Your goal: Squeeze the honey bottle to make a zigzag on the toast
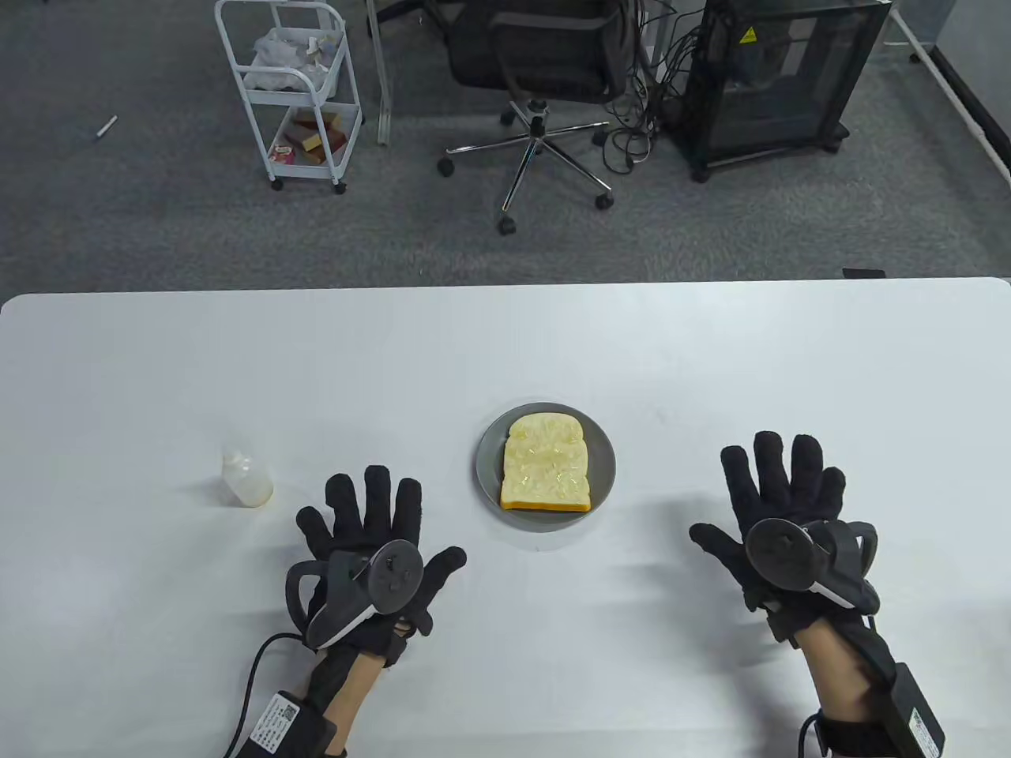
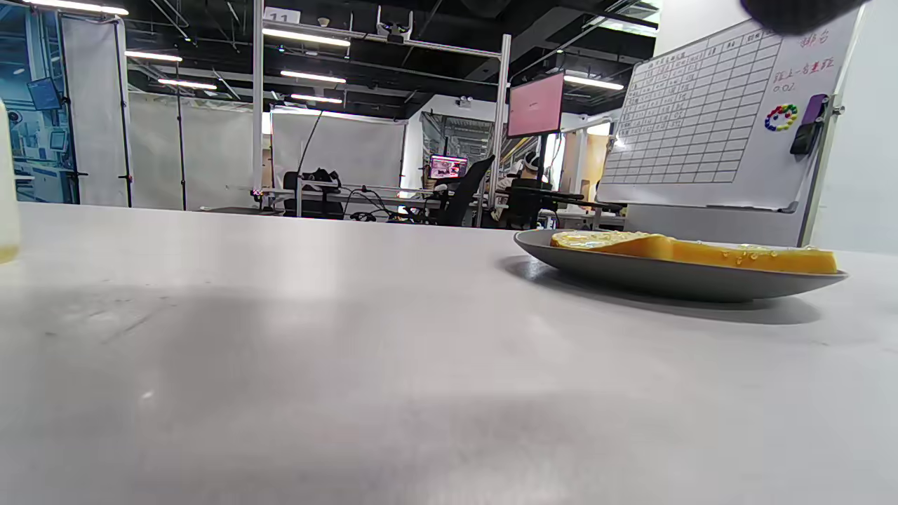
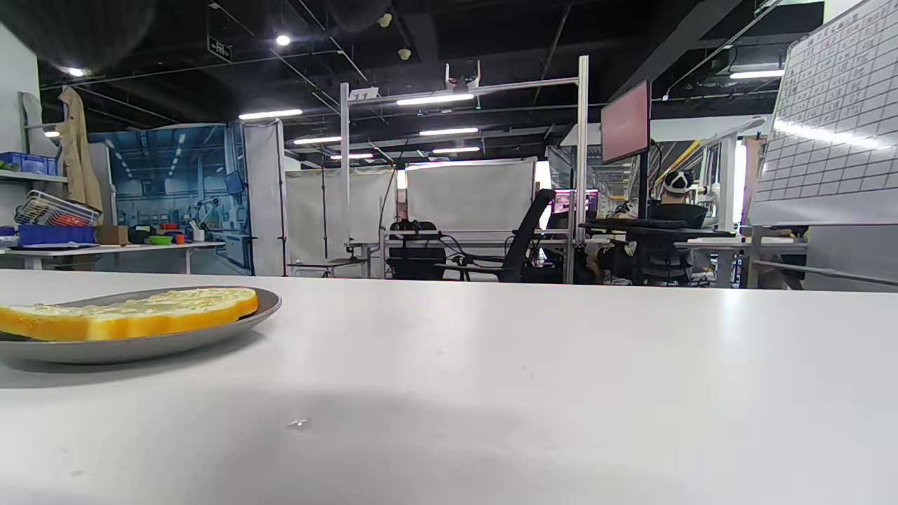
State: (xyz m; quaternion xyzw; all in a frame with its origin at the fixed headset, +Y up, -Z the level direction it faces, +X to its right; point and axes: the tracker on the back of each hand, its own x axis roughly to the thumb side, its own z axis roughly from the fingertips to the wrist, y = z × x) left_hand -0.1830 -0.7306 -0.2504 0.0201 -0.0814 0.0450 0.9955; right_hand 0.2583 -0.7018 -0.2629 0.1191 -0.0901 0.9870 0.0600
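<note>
Both my hands lie flat on the counter, left grip and right grip spread and empty, flanking the toast on its plate; the honey bottle stands just beyond my left hand, handy to reach.

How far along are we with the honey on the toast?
Possibly done: the toast on the gray plate looks glossy, though no clear zigzag shows. Nothing is in hand: the left hand and right hand lie open on the table, and the bottle stands untouched. If unfinished, gripping and squeezing remain.
</note>
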